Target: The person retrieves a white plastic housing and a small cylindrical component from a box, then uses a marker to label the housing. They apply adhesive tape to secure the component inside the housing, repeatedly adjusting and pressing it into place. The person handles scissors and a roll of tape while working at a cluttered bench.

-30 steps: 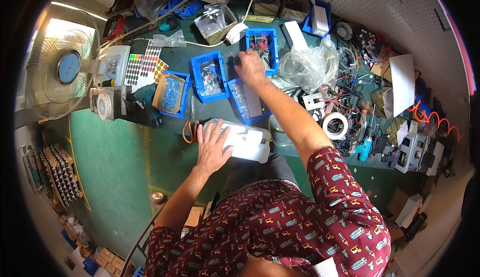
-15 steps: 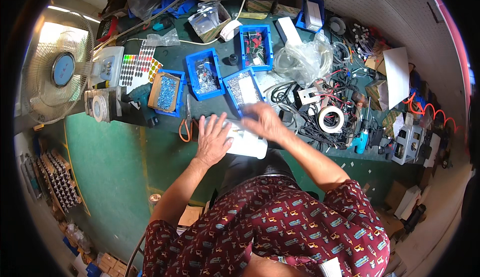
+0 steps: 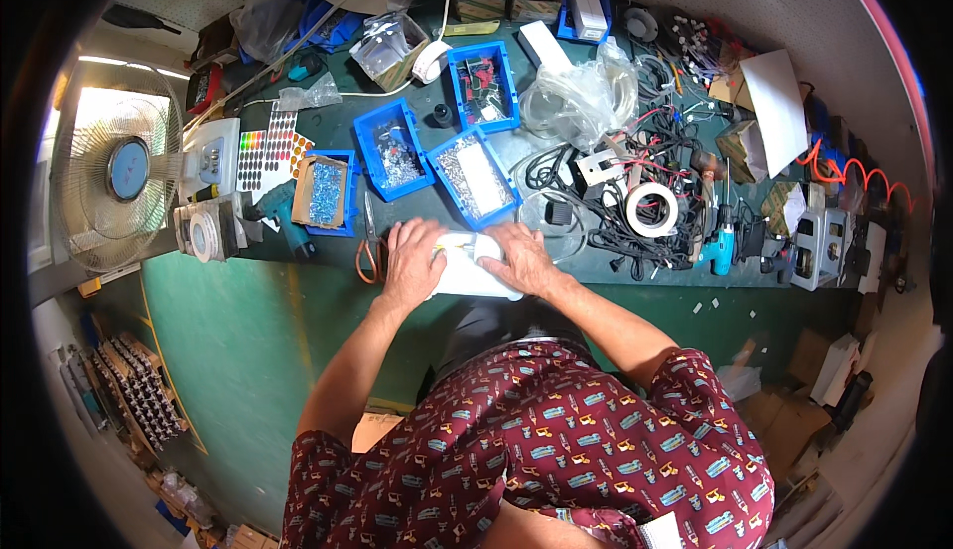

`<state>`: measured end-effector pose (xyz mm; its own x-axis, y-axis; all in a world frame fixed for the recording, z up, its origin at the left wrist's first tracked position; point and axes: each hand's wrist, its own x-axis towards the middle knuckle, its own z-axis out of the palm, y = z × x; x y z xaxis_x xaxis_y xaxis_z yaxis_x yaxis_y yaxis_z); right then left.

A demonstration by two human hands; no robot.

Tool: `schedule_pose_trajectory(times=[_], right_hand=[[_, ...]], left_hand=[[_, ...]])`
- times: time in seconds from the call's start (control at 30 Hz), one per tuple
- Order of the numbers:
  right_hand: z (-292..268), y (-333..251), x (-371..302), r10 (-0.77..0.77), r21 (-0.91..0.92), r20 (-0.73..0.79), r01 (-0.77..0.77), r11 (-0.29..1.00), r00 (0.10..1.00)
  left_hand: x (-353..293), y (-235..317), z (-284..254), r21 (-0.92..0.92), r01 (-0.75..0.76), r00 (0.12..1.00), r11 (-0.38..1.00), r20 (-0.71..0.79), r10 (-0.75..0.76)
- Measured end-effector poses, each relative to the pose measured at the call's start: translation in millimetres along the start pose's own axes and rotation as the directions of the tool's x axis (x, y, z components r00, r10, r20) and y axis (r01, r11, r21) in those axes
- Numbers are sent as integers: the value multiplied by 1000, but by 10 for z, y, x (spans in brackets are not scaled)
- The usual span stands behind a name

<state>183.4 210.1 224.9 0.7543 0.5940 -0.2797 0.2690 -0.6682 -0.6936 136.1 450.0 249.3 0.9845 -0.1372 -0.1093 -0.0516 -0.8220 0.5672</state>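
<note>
A white plastic housing (image 3: 463,279) lies at the bench's front edge, close to my body. My left hand (image 3: 410,266) grips its left side, fingers reaching over the top. On the other side my right hand (image 3: 523,259) holds it, the thumb pressed on its upper face and the fingertips partly hidden. Between the hands a small yellowish spot shows on the housing. Orange-handled scissors (image 3: 368,259) lie just left of my left hand. Beyond my hands stands a blue bin (image 3: 496,217) of small silvery parts with a white card on top.
More blue bins hold small parts, one with bluish screws in a cardboard liner (image 3: 307,190). A teal power drill (image 3: 286,213) and a fan (image 3: 129,170) are at left. Tangled black cables (image 3: 608,226), a white ring (image 3: 651,209) and another teal drill (image 3: 717,248) fill the right.
My right hand, blurred above the housing's right side before, has come down onto it. The left hand stays on the housing with its fingers shifted slightly. The whole view has moved a little.
</note>
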Motion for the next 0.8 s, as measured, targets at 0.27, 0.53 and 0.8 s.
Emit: schedule_pose_trajectory(times=[0.27, 0.53, 0.8], right_hand=[[212, 85, -73, -44, 123, -230, 74, 990, 972], [356, 239, -70, 14, 299, -330, 90, 950, 944], [280, 541, -186, -18, 477, -404, 227, 849, 915]], left_hand=[[-208, 11, 18, 166, -43, 998, 985, -44, 51], [-321, -122, 212, -150, 273, 914, 950, -267, -305], [-304, 456, -101, -274, 416, 885, 867, -99, -455]])
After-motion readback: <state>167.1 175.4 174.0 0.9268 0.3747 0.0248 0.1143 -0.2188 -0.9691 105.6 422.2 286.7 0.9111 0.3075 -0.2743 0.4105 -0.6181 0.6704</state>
